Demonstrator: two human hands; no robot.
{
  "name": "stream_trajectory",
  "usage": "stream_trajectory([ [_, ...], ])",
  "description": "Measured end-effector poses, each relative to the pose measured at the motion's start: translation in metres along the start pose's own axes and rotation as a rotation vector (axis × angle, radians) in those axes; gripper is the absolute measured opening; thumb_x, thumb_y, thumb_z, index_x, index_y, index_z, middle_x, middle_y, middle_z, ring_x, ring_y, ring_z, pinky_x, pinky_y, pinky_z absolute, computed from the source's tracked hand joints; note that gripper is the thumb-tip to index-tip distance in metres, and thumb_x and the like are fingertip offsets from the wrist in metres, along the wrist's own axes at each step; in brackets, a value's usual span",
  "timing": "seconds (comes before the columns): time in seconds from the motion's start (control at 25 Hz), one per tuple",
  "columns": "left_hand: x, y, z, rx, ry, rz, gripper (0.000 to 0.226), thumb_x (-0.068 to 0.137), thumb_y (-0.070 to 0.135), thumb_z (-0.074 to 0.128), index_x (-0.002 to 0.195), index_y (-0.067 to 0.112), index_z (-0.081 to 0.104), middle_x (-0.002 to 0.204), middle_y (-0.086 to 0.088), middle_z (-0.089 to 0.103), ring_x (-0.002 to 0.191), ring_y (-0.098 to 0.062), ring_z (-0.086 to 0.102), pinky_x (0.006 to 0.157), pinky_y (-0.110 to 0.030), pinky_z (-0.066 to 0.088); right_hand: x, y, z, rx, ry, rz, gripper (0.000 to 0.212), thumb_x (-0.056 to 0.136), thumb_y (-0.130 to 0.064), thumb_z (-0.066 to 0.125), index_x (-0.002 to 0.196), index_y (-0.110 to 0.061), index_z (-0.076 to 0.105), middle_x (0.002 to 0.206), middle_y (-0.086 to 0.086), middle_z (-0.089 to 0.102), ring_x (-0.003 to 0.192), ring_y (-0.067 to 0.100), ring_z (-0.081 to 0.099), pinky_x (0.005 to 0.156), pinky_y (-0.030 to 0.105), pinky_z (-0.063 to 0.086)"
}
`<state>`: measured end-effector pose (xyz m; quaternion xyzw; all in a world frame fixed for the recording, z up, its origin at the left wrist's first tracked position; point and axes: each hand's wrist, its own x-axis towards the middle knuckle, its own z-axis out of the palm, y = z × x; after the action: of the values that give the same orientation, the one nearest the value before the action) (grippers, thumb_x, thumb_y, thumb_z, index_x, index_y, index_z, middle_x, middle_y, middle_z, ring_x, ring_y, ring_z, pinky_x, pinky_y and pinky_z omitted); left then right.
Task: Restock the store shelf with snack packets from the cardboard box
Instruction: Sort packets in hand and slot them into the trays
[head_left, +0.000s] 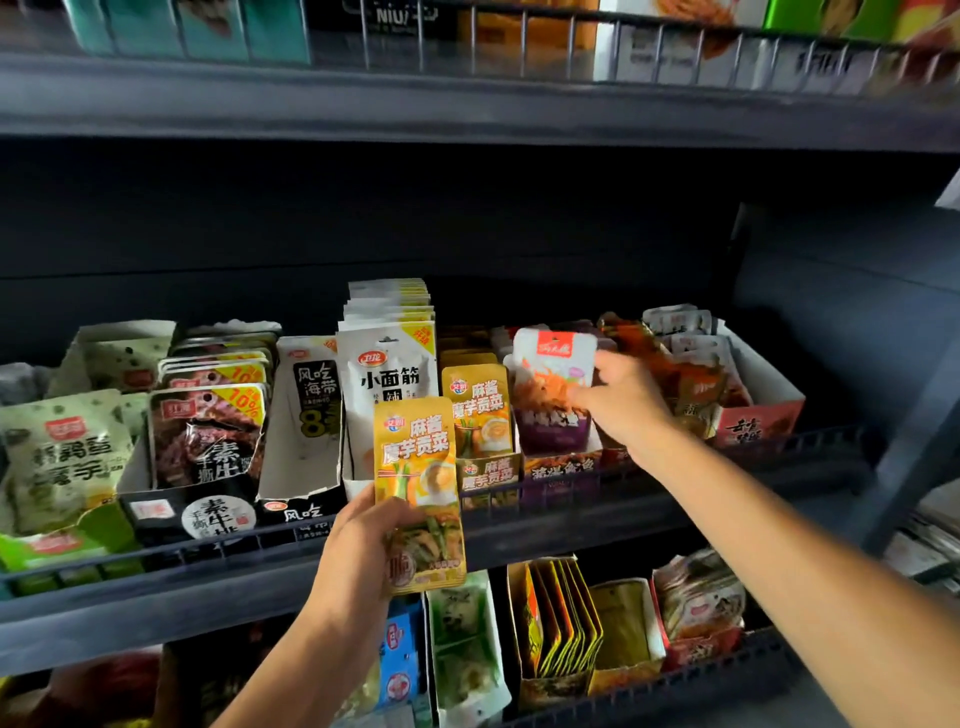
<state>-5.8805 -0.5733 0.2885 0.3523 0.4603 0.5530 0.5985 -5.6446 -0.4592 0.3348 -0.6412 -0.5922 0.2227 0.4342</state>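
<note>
My left hand (363, 540) grips a small stack of tall yellow snack packets (418, 467) upright in front of the middle shelf (571, 525). Behind them, more of the same yellow packets (480, 410) stand in their open display box on the shelf. My right hand (626, 402) reaches into the shelf and pinches a white-and-purple packet (553, 387) standing in the box to the right of the yellow ones. The cardboard supply box is out of view.
The middle shelf holds rows of display boxes: green packets (62, 457), dark packets (208, 436), white packets (387, 364), red packets (727, 384). A wire rail runs along the shelf's front. Another shelf sits above, and a lower shelf (571, 639) holds more packets.
</note>
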Motion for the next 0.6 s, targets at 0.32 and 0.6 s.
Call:
stream_trajectory([
  [0.32, 0.006, 0.000, -0.013, 0.081, -0.055, 0.059, 0.035, 0.093, 0.000, 0.054, 0.116, 0.022, 0.067, 0.105, -0.009, 0.075, 0.092, -0.028, 0.073, 0.072, -0.039, 0.055, -0.053, 0.000, 0.027, 0.179, 0.310, -0.159, 0.021, 0.093, -0.023, 0.066, 0.112, -0.021, 0.057, 0.102, -0.007, 0.065, 0.089, 0.007, 0.063, 0.070, 0.019, 0.047],
  [0.6, 0.022, 0.017, 0.000, 0.252, -0.175, 0.383, 0.031, 0.085, -0.005, 0.067, 0.112, 0.010, 0.062, 0.097, -0.006, 0.077, 0.088, -0.020, 0.075, 0.071, -0.030, 0.060, -0.083, -0.045, 0.051, 0.379, -0.360, -0.081, 0.030, 0.091, -0.031, 0.068, 0.119, -0.023, 0.065, 0.109, -0.007, 0.072, 0.079, 0.001, 0.058, 0.065, 0.020, 0.043],
])
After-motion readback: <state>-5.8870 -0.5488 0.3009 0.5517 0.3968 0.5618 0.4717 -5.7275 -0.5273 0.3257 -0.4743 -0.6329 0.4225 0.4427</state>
